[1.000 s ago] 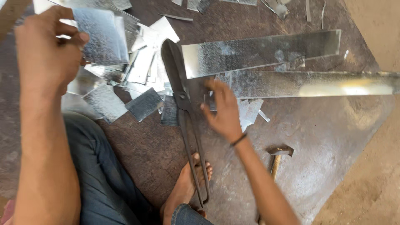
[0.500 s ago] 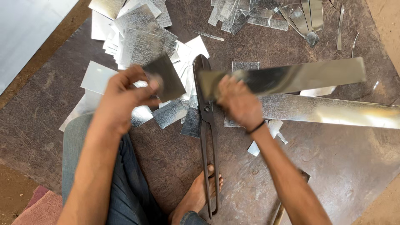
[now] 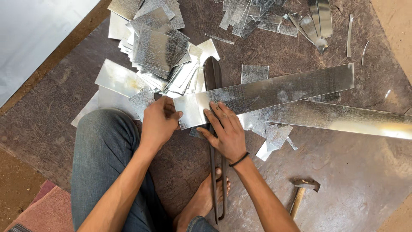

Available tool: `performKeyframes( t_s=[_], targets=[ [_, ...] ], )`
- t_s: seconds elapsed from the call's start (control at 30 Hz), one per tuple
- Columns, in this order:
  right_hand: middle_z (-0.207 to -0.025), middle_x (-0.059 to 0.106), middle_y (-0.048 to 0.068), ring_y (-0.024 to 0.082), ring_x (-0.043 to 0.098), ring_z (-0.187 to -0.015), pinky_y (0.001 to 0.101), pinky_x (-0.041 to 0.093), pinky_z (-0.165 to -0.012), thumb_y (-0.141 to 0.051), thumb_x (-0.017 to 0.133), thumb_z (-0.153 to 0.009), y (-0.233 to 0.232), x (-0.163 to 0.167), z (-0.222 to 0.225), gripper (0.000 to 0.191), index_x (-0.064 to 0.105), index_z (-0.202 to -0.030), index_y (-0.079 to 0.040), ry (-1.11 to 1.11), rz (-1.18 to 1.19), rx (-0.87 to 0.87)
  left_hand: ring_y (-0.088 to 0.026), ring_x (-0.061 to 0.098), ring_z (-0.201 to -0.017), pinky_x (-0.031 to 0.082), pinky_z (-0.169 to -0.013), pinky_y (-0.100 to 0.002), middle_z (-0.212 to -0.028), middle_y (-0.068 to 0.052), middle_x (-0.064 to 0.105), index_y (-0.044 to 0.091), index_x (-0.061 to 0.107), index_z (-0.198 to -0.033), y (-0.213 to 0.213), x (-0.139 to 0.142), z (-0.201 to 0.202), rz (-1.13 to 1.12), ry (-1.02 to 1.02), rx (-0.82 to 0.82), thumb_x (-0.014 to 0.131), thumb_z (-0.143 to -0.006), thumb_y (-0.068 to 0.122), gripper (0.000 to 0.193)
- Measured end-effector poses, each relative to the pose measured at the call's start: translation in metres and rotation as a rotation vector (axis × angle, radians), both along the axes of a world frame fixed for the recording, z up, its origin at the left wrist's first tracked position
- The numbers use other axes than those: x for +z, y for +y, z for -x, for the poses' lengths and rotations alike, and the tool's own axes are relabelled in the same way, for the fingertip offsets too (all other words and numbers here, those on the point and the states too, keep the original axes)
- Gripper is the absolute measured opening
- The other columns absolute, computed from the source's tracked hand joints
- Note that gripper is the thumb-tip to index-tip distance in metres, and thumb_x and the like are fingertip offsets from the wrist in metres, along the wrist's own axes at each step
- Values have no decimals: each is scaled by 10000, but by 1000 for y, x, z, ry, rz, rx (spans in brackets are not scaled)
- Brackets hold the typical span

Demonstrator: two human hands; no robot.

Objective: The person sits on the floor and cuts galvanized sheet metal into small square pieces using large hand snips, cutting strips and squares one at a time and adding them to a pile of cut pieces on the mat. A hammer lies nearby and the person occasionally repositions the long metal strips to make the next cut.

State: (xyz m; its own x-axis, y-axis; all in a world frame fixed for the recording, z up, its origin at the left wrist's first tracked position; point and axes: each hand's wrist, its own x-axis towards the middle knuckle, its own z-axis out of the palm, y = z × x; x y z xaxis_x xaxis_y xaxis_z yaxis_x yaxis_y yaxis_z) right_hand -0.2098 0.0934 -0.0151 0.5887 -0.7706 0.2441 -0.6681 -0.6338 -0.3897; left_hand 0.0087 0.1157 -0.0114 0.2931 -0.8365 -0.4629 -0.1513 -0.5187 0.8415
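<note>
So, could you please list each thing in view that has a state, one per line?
Long galvanised metal strip: flat across the shears, held at its near end.
Large dark metal shears: lying on the floor, handles by the foot.
Left hand: gripping the strip's end.
Right hand: pressed flat on the strip.
Wooden-handled hammer: lying untouched.
Stack of cut metal squares: piled loosely.

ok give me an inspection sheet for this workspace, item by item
surface: dark scuffed floor sheet, person seated on it.
job's things: long metal strip lying across the big shears; shear handles run down beside a bare foot.
clutter: pile of cut metal squares upper left, narrow offcuts at top, second long strip on the right, hammer lower right.
hands: left hand grips the strip's near end; right hand pressed flat on it, dark band at the wrist.
cables: nothing seen.
surroundings: pale sheet at far left, bare earth at the edges.
</note>
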Motion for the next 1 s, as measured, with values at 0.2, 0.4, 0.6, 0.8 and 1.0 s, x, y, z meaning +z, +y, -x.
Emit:
performKeyframes(
  t_s=[0.2, 0.4, 0.6, 0.8, 1.0],
  targets=[
    [-1411, 636, 73, 292, 571, -1355, 469, 469, -1127, -345, 829, -876, 2, -3, 0, 450, 715, -1260, -140, -19, 26, 5, -161, 761, -744, 656, -580, -289, -909, -119, 781, -73, 698, -1090, -2, -9, 4, -12, 214, 25, 703, -846, -48, 245],
    [-1385, 654, 49, 278, 573, -1342, 458, 446, -1117, -383, 820, -855, 1, -3, 2, 469, 736, -1241, -130, -21, -42, -13, -163, 757, -733, 645, -564, -294, -940, -120, 785, -62, 689, -1139, -7, -14, 7, -113, 206, 15, 704, -853, -26, 288],
    [-1353, 670, 32, 263, 575, -1321, 441, 440, -1094, -425, 814, -846, -2, -3, 0, 477, 747, -1226, -145, -5, -59, -36, -157, 750, -747, 661, -586, -295, -967, -121, 775, -48, 684, -1164, -9, -14, 8, -169, 269, 57, 707, -905, 34, 273],
    [-1319, 681, 25, 259, 586, -1280, 428, 437, -1060, -445, 816, -833, -3, 0, -2, 470, 757, -1206, -165, -15, -96, -71, -163, 726, -719, 644, -572, -292, -929, -116, 776, -61, 701, -1139, -9, -10, 9, -175, 292, 37, 690, -893, 9, 256],
    [-1352, 657, 36, 270, 568, -1305, 442, 426, -1081, -429, 822, -839, 1, -1, -3, 478, 738, -1223, -157, -13, -85, -96, -146, 748, -719, 650, -567, -294, -918, -125, 780, -61, 692, -1149, -15, 1, 8, -142, 338, 56, 686, -878, -19, 275]
  ],
)
